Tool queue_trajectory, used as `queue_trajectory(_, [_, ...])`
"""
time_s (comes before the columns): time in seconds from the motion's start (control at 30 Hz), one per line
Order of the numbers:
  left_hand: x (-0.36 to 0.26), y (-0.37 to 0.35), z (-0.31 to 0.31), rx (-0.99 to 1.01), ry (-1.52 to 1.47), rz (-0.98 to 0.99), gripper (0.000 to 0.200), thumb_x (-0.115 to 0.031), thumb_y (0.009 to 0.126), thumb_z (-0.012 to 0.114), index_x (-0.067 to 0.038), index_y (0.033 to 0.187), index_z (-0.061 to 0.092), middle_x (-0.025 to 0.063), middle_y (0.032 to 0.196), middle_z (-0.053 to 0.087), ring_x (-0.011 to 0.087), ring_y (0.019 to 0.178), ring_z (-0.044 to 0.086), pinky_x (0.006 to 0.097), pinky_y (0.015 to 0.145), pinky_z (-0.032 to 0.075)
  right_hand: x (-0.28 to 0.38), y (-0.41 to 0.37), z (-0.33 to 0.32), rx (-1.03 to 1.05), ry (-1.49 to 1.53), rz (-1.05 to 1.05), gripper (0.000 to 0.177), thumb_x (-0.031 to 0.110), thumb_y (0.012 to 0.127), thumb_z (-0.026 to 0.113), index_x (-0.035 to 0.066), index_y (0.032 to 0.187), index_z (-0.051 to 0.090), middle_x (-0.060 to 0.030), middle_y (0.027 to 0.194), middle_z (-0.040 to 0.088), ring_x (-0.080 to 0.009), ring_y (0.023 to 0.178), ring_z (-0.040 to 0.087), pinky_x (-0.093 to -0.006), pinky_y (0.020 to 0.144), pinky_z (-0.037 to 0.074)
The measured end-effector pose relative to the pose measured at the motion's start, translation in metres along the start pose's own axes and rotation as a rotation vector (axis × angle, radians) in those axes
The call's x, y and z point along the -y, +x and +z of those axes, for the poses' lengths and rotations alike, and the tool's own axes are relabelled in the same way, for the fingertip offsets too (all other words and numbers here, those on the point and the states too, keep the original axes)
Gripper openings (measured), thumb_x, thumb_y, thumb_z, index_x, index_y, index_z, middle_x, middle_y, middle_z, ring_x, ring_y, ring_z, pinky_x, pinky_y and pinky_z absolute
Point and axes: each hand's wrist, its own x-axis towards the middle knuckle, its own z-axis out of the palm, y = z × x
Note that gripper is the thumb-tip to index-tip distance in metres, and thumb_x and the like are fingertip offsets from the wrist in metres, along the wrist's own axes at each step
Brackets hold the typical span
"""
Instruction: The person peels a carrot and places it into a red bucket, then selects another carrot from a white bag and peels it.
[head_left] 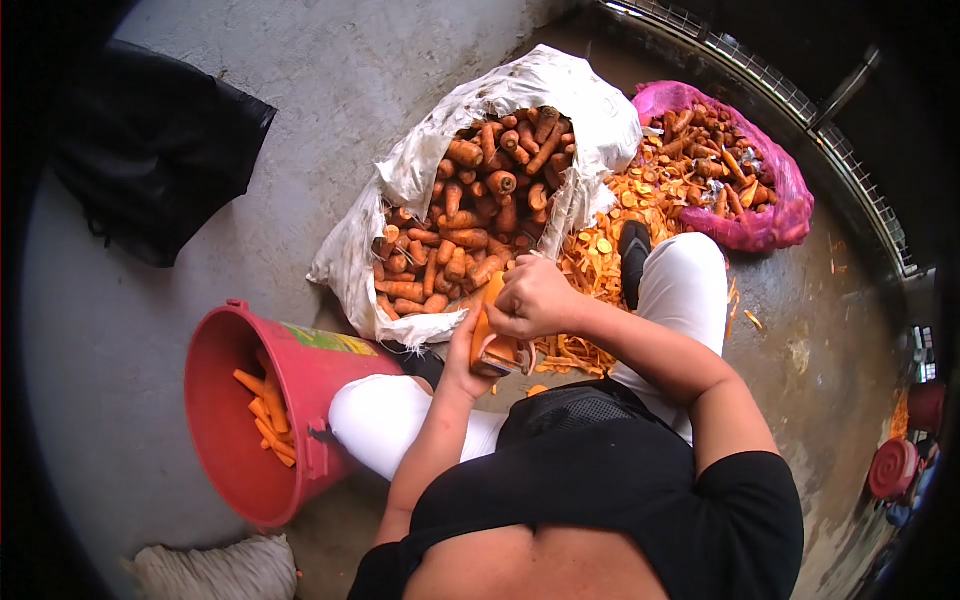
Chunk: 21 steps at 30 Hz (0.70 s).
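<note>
In front of my lap, an orange carrot [493,292] is held up between my two hands. My left hand [462,352] wraps its fingers along the carrot's left side. Closed into a fist, my right hand [534,297] presses against the carrot's right side, and what its fingers grip is hidden. A small tool with a dark, shiny edge [492,368] shows at the carrot's lower end, beside a curled strip. Past my hands, a white sack [590,105] stands open, full of unpeeled carrots [465,238].
At left, a red bucket [225,400] lies tilted with several peeled carrots [268,420]. Peelings and cut ends [590,255] cover the floor by my shoe [634,262]. A pink sack [790,205] holds scraps. Black cloth [165,150] and a pale sack [220,570] lie at left.
</note>
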Motion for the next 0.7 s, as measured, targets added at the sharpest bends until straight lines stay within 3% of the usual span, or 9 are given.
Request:
queue_trajectory(0.17, [0.001, -0.002, 0.006, 0.012, 0.057, 0.047, 0.047, -0.048, 0.098, 0.035, -0.009, 0.117, 0.051, 0.0122, 0.095, 0.063, 0.0251, 0.077, 0.064, 0.0386, 0.06, 0.055, -0.013, -0.005, 0.013, -0.084, 0.012, 0.0, 0.037, 0.023, 0.076, 0.061, 0.012, 0.041, 0.057, -0.0059, 0.042, 0.049, -0.0255, 0.042, 0.052, -0.0356, 0.051, 0.043])
queue_trajectory(0.27, [-0.002, -0.003, -0.002, 0.05, 0.132, 0.008, 0.048, -0.049, 0.098, 0.036, -0.009, 0.118, 0.05, 0.0143, 0.089, 0.062, 0.025, 0.072, 0.064, 0.0377, 0.057, 0.055, -0.06, -0.001, 0.02, -0.043, -0.176, 0.294, 0.038, 0.026, 0.082, 0.059, 0.013, 0.046, 0.061, -0.0016, 0.04, 0.048, -0.0212, 0.04, 0.049, -0.0329, 0.05, 0.044])
queue_trajectory(0.3, [-0.002, -0.006, -0.006, 0.067, 0.176, -0.02, 0.048, -0.05, 0.098, 0.036, -0.009, 0.118, 0.05, 0.015, 0.088, 0.062, 0.025, 0.07, 0.064, 0.0375, 0.056, 0.055, -0.071, 0.012, -0.007, 0.148, -0.252, 0.534, 0.044, 0.022, 0.085, 0.056, 0.018, 0.041, 0.05, 0.0034, 0.04, 0.044, -0.0104, 0.034, 0.036, -0.0306, 0.052, 0.044])
queue_trajectory(0.33, [0.001, -0.01, -0.004, 0.064, 0.183, -0.045, 0.048, -0.05, 0.097, 0.037, -0.008, 0.117, 0.052, 0.0164, 0.088, 0.062, 0.0252, 0.07, 0.064, 0.0366, 0.055, 0.055, -0.127, 0.002, 0.008, 0.047, -0.696, 0.465, 0.049, 0.026, 0.089, 0.053, 0.018, 0.041, 0.047, 0.0042, 0.036, 0.038, -0.0079, 0.035, 0.035, -0.0298, 0.054, 0.044])
queue_trajectory(0.43, [-0.001, -0.008, -0.005, 0.126, 0.148, -0.054, 0.049, -0.05, 0.097, 0.037, -0.008, 0.117, 0.052, 0.0168, 0.089, 0.062, 0.0262, 0.072, 0.065, 0.0372, 0.057, 0.056, -0.136, 0.006, -0.037, -0.204, -0.774, 0.477, 0.05, 0.034, 0.088, 0.054, 0.015, 0.042, 0.052, -0.0032, 0.041, 0.051, -0.0197, 0.038, 0.049, -0.0358, 0.06, 0.043])
queue_trajectory(0.5, [-0.004, 0.0, -0.012, 0.095, 0.107, -0.017, 0.05, -0.049, 0.097, 0.038, -0.006, 0.119, 0.052, 0.0177, 0.092, 0.062, 0.028, 0.075, 0.065, 0.0397, 0.062, 0.057, -0.12, 0.013, -0.047, -0.229, -0.716, 0.439, 0.047, 0.034, 0.088, 0.053, 0.014, 0.046, 0.06, -0.0052, 0.042, 0.052, -0.0215, 0.04, 0.054, -0.0354, 0.061, 0.044])
queue_trajectory(0.57, [-0.008, 0.003, -0.009, 0.029, 0.102, 0.038, 0.05, -0.049, 0.097, 0.039, -0.006, 0.119, 0.052, 0.0181, 0.093, 0.062, 0.0288, 0.077, 0.065, 0.0411, 0.065, 0.058, -0.102, 0.014, -0.051, -0.152, -0.505, 0.424, 0.044, 0.035, 0.088, 0.054, 0.013, 0.052, 0.066, -0.0062, 0.042, 0.054, -0.0203, 0.039, 0.054, -0.0336, 0.054, 0.045])
queue_trajectory(0.63, [-0.01, 0.006, -0.01, 0.016, 0.081, 0.035, 0.05, -0.049, 0.097, 0.041, -0.005, 0.119, 0.052, 0.0185, 0.096, 0.062, 0.0299, 0.078, 0.065, 0.0424, 0.065, 0.058, -0.074, 0.012, -0.058, 0.002, -0.08, 0.706, 0.042, 0.038, 0.088, 0.054, 0.012, 0.06, 0.071, -0.0046, 0.044, 0.056, -0.0174, 0.034, 0.051, -0.0317, 0.038, 0.04])
queue_trajectory(0.7, [-0.008, 0.01, -0.008, -0.012, 0.072, 0.028, 0.05, -0.049, 0.097, 0.04, -0.005, 0.119, 0.052, 0.0187, 0.096, 0.062, 0.0301, 0.078, 0.065, 0.0423, 0.064, 0.057, -0.068, -0.001, -0.047, 0.061, 0.1, 0.695, 0.042, 0.038, 0.088, 0.054, 0.01, 0.061, 0.072, -0.0038, 0.043, 0.056, -0.0167, 0.035, 0.05, -0.0327, 0.041, 0.042])
